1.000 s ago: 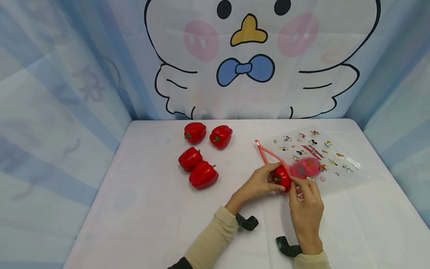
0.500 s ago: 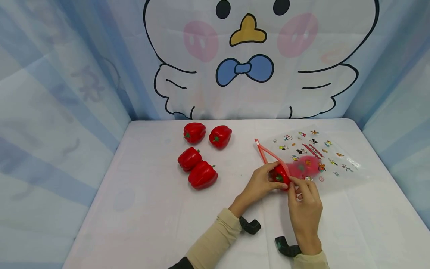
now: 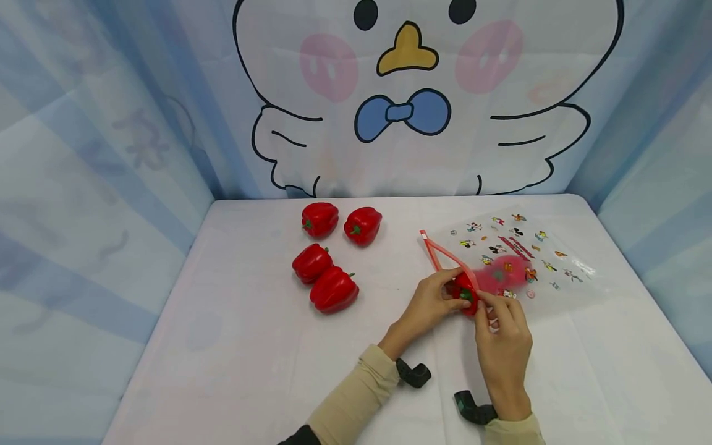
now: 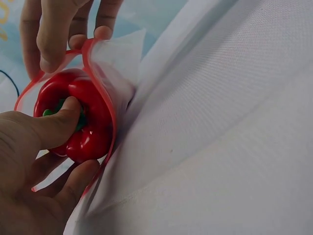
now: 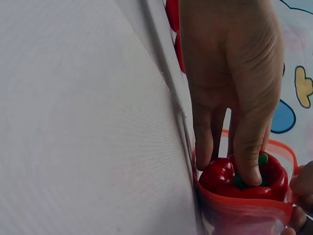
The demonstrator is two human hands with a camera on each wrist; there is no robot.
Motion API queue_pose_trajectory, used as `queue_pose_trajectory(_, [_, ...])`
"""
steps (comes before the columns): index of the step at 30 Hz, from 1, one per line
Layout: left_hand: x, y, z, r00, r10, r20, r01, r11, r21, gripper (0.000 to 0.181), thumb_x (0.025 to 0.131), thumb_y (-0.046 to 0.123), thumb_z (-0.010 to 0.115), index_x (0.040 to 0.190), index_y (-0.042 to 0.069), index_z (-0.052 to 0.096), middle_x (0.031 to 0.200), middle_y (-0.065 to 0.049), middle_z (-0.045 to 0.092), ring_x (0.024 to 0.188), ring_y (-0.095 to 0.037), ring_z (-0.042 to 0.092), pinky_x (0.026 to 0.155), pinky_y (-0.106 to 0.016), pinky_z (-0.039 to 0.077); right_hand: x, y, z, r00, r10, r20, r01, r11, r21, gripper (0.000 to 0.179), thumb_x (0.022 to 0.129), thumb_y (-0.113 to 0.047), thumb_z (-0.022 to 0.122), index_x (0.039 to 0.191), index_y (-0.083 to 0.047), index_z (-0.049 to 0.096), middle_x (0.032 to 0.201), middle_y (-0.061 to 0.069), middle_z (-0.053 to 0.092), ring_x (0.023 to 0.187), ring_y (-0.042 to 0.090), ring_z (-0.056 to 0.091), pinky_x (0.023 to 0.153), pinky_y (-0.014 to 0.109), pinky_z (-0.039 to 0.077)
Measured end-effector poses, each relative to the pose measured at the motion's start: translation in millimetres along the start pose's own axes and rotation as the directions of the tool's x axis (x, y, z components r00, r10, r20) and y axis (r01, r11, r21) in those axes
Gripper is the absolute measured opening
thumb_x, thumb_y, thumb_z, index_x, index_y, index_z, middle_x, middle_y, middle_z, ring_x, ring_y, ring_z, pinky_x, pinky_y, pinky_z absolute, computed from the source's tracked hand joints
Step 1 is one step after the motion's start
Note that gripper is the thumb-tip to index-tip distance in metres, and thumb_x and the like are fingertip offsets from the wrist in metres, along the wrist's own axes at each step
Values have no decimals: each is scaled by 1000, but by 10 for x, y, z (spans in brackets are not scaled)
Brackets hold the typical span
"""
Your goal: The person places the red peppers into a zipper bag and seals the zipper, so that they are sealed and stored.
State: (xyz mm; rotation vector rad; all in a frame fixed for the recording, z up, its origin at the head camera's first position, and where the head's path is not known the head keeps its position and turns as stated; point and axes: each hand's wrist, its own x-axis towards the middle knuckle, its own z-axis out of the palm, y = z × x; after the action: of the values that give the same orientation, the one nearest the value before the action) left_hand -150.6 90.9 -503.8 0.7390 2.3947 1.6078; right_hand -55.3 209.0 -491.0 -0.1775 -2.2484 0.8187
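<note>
My left hand point(image 3: 425, 307) holds a red bell pepper point(image 4: 80, 115) at the mouth of a clear zip bag point(image 3: 562, 281), with the thumb on the green stem. The pepper lies partly inside the bag's red-edged opening point(image 5: 254, 201). At the near side of that opening, my right hand point(image 3: 503, 340) pinches the bag's rim between thumb and fingers. Inside the printed bag, another red pepper point(image 3: 512, 272) shows pinkish through the plastic.
Several more red bell peppers lie to the left: two at the back, one pepper point(image 3: 319, 219) and another point(image 3: 363, 225), and two touching in front, one pepper point(image 3: 313, 263) beside another point(image 3: 335, 290). They rest on a white-covered table point(image 3: 233, 358).
The held pepper has gone slightly further into the bag's mouth. The right hand stays on the rim, and the loose peppers keep their places.
</note>
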Motion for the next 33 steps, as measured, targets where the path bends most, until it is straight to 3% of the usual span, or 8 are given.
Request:
queue_pose_trajectory(7, [14,13,53,999,33,-8,-32,997,69,63,89,15,83,147,11,59,139,-4,69,109,-7,66,87,-9,53,-5,7,13,1000,0,-5,0,1000,4,23,91,3,75,113,0,77,102,18,67,79,15,53,71,3,36])
queue_pose_trajectory(13, [23,3,85,997,75,2,-75,995,73,57,90,15,82,143,12,62,136,-3,69,108,-4,66,87,-8,53,-17,6,18,1000,-7,-6,7,1000,0,23,90,4,75,113,1,76,102,18,67,80,14,52,70,4,35])
queue_pose_trajectory(18, [24,-5,102,995,89,44,-90,996,21,50,94,12,77,142,12,61,132,-4,69,107,-2,65,90,-8,53,-22,13,22,1000,-11,-7,11,1000,0,23,90,4,75,113,1,77,101,18,67,80,13,51,70,4,35])
queue_pose_trajectory(23, [15,0,107,995,71,68,-69,997,-26,55,97,9,74,148,10,56,134,-6,68,106,-2,67,89,-8,53,-20,22,25,1000,-21,-11,21,1000,0,23,90,4,75,113,1,77,101,18,67,80,13,51,69,6,36])
queue_pose_trajectory(33, [15,-13,91,994,81,80,-73,992,-99,55,97,3,71,149,5,53,139,-14,65,116,-14,72,95,-13,55,-20,16,25,1000,-16,-11,16,1000,8,22,91,4,75,112,1,77,102,18,67,80,13,51,68,6,35])
